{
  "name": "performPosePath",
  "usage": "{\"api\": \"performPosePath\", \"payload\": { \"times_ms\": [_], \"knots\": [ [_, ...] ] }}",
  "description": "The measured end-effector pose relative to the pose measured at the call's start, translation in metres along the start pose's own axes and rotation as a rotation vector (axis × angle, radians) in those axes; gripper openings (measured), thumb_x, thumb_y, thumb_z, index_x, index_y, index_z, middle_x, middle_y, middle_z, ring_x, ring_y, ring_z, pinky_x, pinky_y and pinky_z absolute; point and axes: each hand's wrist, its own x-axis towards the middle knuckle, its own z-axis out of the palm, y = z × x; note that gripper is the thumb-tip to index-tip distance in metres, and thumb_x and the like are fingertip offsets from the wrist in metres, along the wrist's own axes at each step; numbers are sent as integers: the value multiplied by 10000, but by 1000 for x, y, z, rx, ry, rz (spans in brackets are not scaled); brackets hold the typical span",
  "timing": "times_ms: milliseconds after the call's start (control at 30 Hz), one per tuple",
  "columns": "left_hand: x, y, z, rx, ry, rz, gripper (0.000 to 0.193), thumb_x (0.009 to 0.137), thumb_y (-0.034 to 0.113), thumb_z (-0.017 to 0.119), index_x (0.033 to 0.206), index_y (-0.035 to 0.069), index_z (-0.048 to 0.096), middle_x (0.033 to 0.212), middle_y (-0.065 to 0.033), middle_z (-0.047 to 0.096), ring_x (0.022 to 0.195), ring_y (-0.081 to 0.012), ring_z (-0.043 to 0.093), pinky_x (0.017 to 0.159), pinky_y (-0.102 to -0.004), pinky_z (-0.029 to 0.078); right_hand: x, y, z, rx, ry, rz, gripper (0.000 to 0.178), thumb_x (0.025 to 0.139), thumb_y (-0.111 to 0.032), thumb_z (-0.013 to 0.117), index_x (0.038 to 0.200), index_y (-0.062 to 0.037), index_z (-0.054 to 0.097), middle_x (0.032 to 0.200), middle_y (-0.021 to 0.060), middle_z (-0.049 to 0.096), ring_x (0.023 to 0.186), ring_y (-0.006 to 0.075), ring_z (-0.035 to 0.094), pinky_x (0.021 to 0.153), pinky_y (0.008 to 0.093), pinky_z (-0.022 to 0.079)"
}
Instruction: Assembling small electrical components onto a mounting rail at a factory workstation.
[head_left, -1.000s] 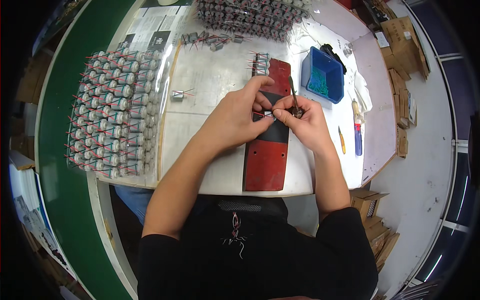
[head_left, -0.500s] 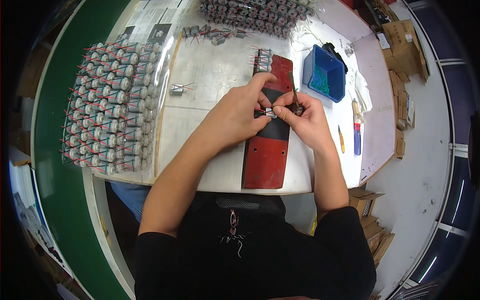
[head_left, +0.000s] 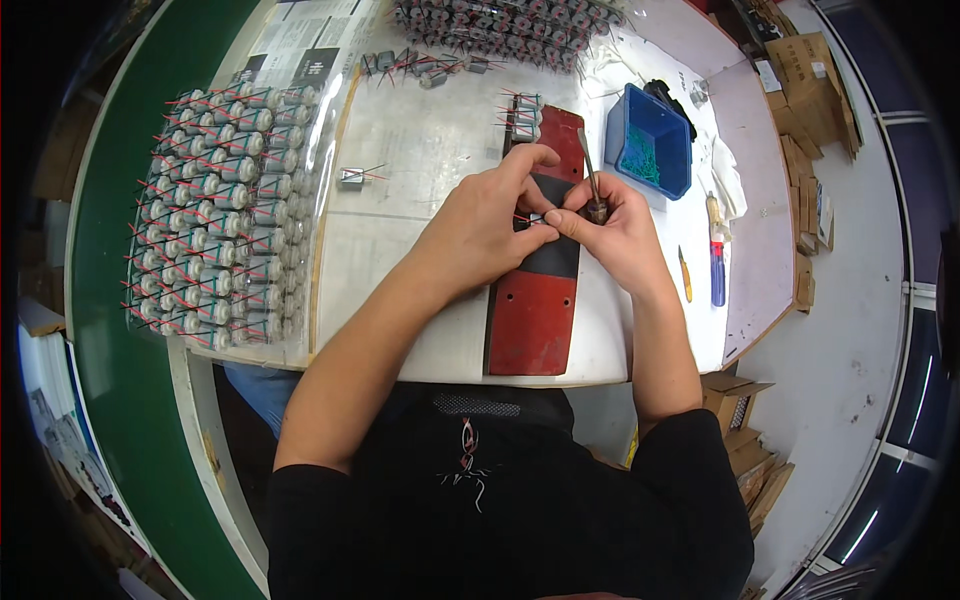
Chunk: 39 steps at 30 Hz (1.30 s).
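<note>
My left hand [head_left: 492,222] is closed, thumb and fingertips pinching a small metal motor [head_left: 536,220] with thin wires over the black middle band of a red board [head_left: 533,325]. Fingers cover most of the motor. From the other side my right hand [head_left: 625,235] meets it, thumb and forefinger touching the same spot. Tucked in the right hand's fingers is a screwdriver [head_left: 589,165], its metal shaft pointing up and away. Several wired motors [head_left: 525,122] stand in a row along the board's far left edge. A lone motor [head_left: 352,178] lies left of my hands.
Plastic trays of wired motors stand at left [head_left: 215,215] and far back [head_left: 510,30], with loose motors [head_left: 432,75] nearby. A blue bin [head_left: 615,125] at right holds small green pieces [head_left: 640,158]. Beside it lie a blue-handled tool [head_left: 717,275] and a thin yellow tool [head_left: 685,275].
My fingers have closed further over the motor, hiding more of it. The right hand and its screwdriver have shifted slightly, the shaft standing a little lower and more to the right.
</note>
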Motion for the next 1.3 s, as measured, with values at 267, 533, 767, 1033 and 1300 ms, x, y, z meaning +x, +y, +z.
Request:
{"api": "performPosePath", "payload": {
  "times_ms": [267,533,767,1033,1300],
  "knots": [
    [2,-1,5,-1,-18,9,562,802,30,808,1291,47,534,856,-100,707,885,-227,746,806,-335,565,-15,-23,-41,-554,-54,-463,184,1026,-201,635,973,-27,655,809,46,660,625,185,595,592,321,471],
    [3,0,3,1,-38,29,510,792,31,789,1230,38,528,890,-162,724,874,-337,731,804,-399,570,-10,-15,-26,-1051,-126,-319,360,1031,-306,581,824,-17,633,795,192,664,712,419,636,630,468,507],
    [3,-4,-1,24,-28,37,516,794,42,807,1244,53,555,843,-89,699,775,-199,690,727,-328,546,8,-3,-20,-1059,-103,-352,491,1031,-404,577,747,-8,643,688,216,675,628,426,665,595,501,536],
    [6,-4,-6,52,-36,58,482,801,54,796,1224,54,564,838,-81,696,741,-190,663,693,-315,524,15,-7,-18,-1078,-139,-375,516,1036,-412,565,724,-8,642,666,222,669,612,434,666,584,508,547],
    [7,-6,-7,66,-24,79,473,806,53,786,1223,51,564,843,-85,697,750,-200,668,706,-321,530,20,-8,-14,-1131,-160,-370,530,1044,-424,544,727,-10,641,666,223,670,619,428,673,581,505,549]
  ]
}}
